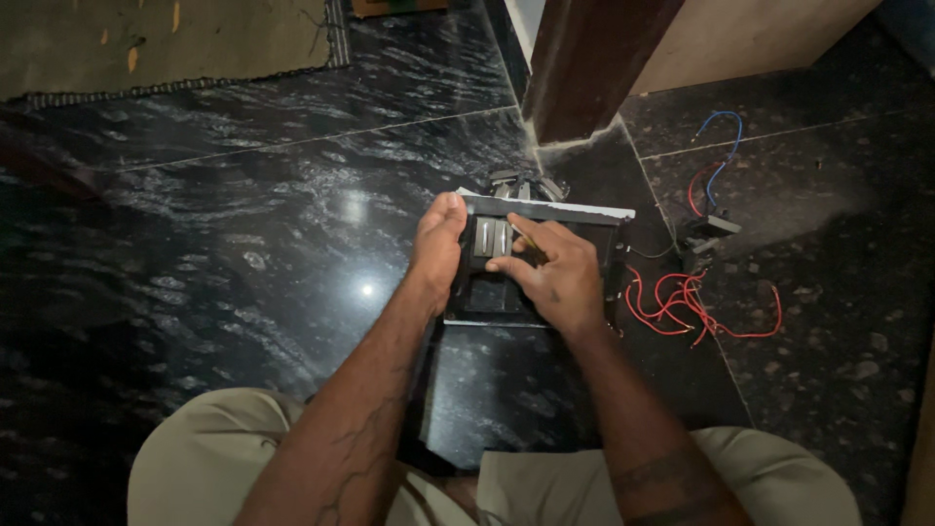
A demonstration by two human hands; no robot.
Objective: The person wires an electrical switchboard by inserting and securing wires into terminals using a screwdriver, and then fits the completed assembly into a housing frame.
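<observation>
Nearest the camera, the person's knees in khaki trousers (205,458) frame the two forearms. The left hand (438,244) is clamped on the left edge of a black switch box (487,297), thumb up at its top corner. The right hand (555,273) lies on the box's open face, fingers curled together on a small dark tool (531,251) that presses beside the grey switch modules (492,237) set inside the box. Right of that hand, loose red wires (696,302) lie tangled on the dark polished floor (243,253). Beyond them a blue wire (726,146) curls, and past the box stands a brown door frame (594,58).
</observation>
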